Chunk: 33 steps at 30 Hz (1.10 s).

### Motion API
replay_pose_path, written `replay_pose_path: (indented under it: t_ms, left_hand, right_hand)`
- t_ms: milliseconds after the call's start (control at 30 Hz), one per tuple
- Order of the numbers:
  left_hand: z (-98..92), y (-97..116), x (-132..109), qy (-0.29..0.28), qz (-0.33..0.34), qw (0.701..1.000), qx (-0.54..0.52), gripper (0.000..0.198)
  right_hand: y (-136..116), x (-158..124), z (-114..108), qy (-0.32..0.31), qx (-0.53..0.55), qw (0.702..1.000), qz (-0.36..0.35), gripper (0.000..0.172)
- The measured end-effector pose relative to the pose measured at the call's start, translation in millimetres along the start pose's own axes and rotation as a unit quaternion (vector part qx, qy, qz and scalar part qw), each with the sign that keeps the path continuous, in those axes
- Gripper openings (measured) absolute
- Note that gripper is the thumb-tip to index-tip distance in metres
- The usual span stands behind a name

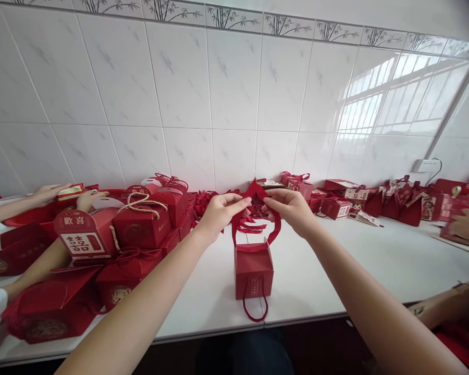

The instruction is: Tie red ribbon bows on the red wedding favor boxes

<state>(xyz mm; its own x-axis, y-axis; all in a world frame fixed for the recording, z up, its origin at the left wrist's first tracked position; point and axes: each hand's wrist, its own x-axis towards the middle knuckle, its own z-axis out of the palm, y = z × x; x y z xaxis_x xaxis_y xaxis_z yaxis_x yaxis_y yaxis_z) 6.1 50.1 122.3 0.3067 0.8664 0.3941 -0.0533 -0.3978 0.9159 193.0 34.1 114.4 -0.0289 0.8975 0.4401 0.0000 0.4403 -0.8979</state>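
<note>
Box (pixel 254 273) upright on the table (pixel 195 307), near the front edge, centred between the forearms; probably put there so both hands get equal reach. Ribbon (pixel 275 230) rises from both sides of its top; can't tell if it's threaded or just wrapped. Left hand (pixel 224 209) and right hand (pixel 292 208) each pinch ribbon between thumb and fingers, close together above the box. Likely held high to keep the loop even and off the lid. Cord (pixel 255 319) hangs down the front face, out of the ribbon's way. Loose ribbons (pixel 207 202) lie behind, seemingly for easy reach. Stacked boxes (pixel 140 226) left, more boxes (pixel 338 207) right by the wall; middle lane left for working, I'd say. Co-workers' hands at both sides.
</note>
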Motion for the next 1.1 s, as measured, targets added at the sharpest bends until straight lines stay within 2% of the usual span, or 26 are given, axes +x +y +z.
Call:
replay_pose_path:
  t_ms: [133, 200, 400, 500, 567, 633, 667, 733, 800, 867, 933, 1100]
  left_hand:
    - [0.9, 1.3, 0.3, -0.052, -0.018, 0.996, 0.064, 0.029]
    - [0.9, 0.5, 1.0, -0.056, -0.019, 0.995, 0.077, 0.029]
    - [1.1, -0.9, 1.2, -0.063, -0.029, 0.994, 0.079, 0.028]
    - [-2.6, -1.7, 0.8, -0.088, -0.053, 0.992, 0.069, 0.025]
    - [-6.4, -2.7, 0.5, -0.096, -0.068, 0.991, 0.068, 0.019]
    - [-10.0, -3.9, 0.1, -0.088, -0.076, 0.991, 0.067, 0.015]
    - [-11.4, -4.5, -0.3, -0.083, -0.080, 0.991, 0.062, 0.014]
    - [-13.2, -5.8, -1.2, -0.081, -0.087, 0.992, 0.045, 0.013]
    - [-13.8, -7.3, -2.2, -0.090, -0.095, 0.991, 0.020, 0.014]
    - [-13.5, -9.4, -2.6, -0.102, -0.103, 0.989, -0.008, 0.015]
    - [-12.8, -12.3, -2.1, -0.110, -0.111, 0.987, -0.032, 0.015]
    - [-10.1, -21.2, 2.5, -0.098, -0.127, 0.985, -0.067, 0.012]
  right_hand:
    - [0.7, -4.8, 4.8, -0.118, -0.021, 0.993, -0.002, 0.022]
    - [3.6, -6.3, 5.7, -0.148, -0.018, 0.989, -0.004, 0.022]
    - [19.6, -2.8, 5.9, -0.102, 0.030, 0.994, -0.030, 0.030]
    - [25.0, -1.5, 3.1, -0.112, -0.010, 0.992, -0.057, 0.027]
    - [28.0, -1.4, 0.8, -0.113, -0.072, 0.985, -0.106, 0.025]
    - [31.1, -1.4, -1.4, -0.102, -0.160, 0.961, -0.200, 0.020]
    - [32.5, -1.3, -2.5, -0.093, -0.207, 0.940, -0.256, 0.019]
    - [34.7, -1.0, -4.2, -0.077, -0.290, 0.883, -0.360, 0.022]
    - [35.6, -1.0, -5.4, -0.071, -0.354, 0.826, -0.433, 0.028]
    - [35.7, -1.1, -6.2, -0.066, -0.403, 0.781, -0.473, 0.031]
    - [35.9, -1.1, -6.6, -0.062, -0.435, 0.751, -0.492, 0.032]
    - [38.4, 1.8, -7.2, -0.062, -0.485, 0.718, -0.496, 0.028]
